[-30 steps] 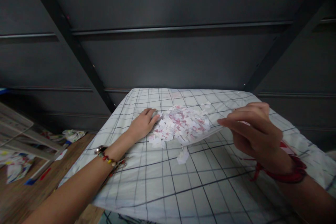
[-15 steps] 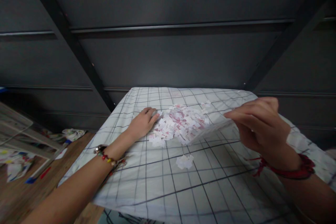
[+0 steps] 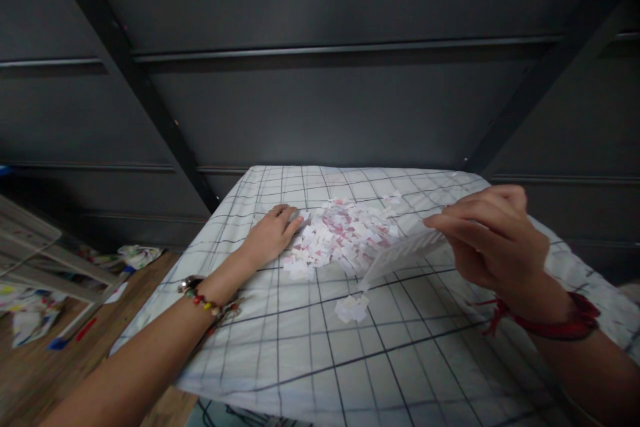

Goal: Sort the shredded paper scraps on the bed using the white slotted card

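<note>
Checked cloth [image 3: 280,353] lies nearest, carrying 1 small paper clump [image 3: 351,308]. The right hand [image 3: 493,233] pinches a tilted white strip [image 3: 397,255], perhaps plastic, beside the paper scraps [image 3: 335,240]; the left hand [image 3: 273,237], thumb apart, touches their left side. Behind stands dark panelling [image 3: 320,113].

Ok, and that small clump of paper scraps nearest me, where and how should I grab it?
Pinch the small clump across its middle, probably best from above and the near side. It lies low on the checked cloth and looks loosely layered, so an edge grip might leave some behind. The big pile and the whitish sheet in the right hand are on its far side.
</note>
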Available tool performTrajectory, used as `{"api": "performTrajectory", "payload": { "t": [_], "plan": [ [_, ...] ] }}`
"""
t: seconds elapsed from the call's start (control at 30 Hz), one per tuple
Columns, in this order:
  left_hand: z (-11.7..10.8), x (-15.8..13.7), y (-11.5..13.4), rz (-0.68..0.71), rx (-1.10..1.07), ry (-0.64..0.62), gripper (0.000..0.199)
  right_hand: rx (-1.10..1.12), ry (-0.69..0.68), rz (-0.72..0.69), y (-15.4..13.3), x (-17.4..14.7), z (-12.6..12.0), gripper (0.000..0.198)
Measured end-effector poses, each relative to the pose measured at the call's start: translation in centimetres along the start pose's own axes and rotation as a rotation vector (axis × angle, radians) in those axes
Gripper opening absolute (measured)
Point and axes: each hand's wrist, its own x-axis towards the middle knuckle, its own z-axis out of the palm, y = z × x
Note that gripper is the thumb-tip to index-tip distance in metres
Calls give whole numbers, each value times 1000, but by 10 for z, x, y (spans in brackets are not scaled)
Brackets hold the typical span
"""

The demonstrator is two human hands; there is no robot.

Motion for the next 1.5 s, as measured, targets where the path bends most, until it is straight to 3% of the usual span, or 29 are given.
{"api": "performTrajectory", "payload": {
  "t": [0.2,0.6,1.0,1.27,1.5],
  "plan": [
    [1,0,-1,16,-5,9,44,-22,-21,48,-4,2,3,31],
    [0,1,1,21,4,-6,44,0,4,0,-5,4,1,28],
    [0,0,-1,2,-11,-8,44,5,-20,84,-2,2,-4,27],
    [0,0,1,0,-2,-7,45,-54,-58,7,4,2,-5,27],
    [1,0,-2,1,2,-13,45,-17,3,33,3,0,-4,27]
  ]
}}
